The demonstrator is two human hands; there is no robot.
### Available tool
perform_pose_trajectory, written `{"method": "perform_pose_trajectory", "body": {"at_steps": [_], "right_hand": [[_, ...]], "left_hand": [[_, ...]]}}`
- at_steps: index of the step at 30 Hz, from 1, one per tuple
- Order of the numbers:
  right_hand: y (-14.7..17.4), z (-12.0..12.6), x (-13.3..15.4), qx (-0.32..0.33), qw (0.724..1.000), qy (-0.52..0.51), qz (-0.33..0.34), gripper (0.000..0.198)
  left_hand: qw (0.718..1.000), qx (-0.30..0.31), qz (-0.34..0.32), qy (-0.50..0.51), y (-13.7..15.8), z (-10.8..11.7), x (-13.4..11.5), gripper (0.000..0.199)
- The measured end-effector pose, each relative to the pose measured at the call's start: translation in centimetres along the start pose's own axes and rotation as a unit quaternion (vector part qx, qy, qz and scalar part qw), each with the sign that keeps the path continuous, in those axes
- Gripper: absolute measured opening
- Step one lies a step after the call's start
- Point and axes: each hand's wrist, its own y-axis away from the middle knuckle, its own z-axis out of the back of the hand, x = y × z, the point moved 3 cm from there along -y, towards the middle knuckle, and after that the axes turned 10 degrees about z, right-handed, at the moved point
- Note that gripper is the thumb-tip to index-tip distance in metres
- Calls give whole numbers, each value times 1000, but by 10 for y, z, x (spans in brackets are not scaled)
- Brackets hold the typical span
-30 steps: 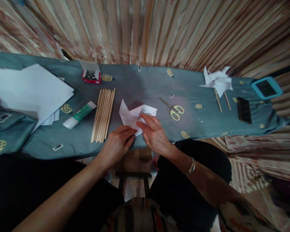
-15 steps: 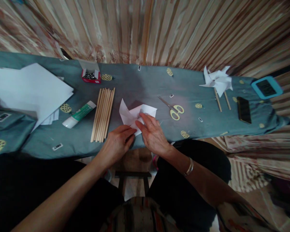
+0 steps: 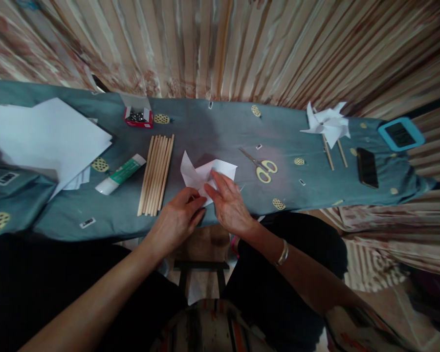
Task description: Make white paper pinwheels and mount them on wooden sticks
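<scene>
A partly folded white paper pinwheel (image 3: 223, 168) lies near the front edge of the cloth-covered table, one of its points standing up at the left. My left hand (image 3: 179, 212) is closed, its thumb and fingers pinching the near left edge of the paper. My right hand (image 3: 231, 205) holds the paper's middle, fingers bent over it and thumb pressed near the left fingertips. The hands hide the near part of the folds. Left of them lies a row of several wooden sticks (image 3: 156, 176); to the right rest scissors (image 3: 264, 168) with pale yellow handles.
A glue stick (image 3: 121, 174), a red box of metal pins (image 3: 138, 117) and a stack of white paper (image 3: 47, 137) occupy the left side. At the right are finished paper pinwheels (image 3: 330, 124) on sticks, a phone (image 3: 367, 167) and a blue-framed timer (image 3: 401, 134). A curtain (image 3: 220, 49) hangs behind.
Both hands stay on the paper with almost the same grip; the left fingers have shifted very slightly. The view has turned a little, so the right-side things appear slightly further left.
</scene>
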Motion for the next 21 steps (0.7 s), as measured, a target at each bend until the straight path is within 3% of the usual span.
{"method": "perform_pose_trajectory", "body": {"at_steps": [15,21], "right_hand": [[-4,1,-4,-32,999,-36,0,37],[-2,18,-11,-81,995,-56,-3,39]], "left_hand": [[999,28,10,-20,-3,-3,1,19],[999,24,5,-32,-3,-3,-1,17]]}}
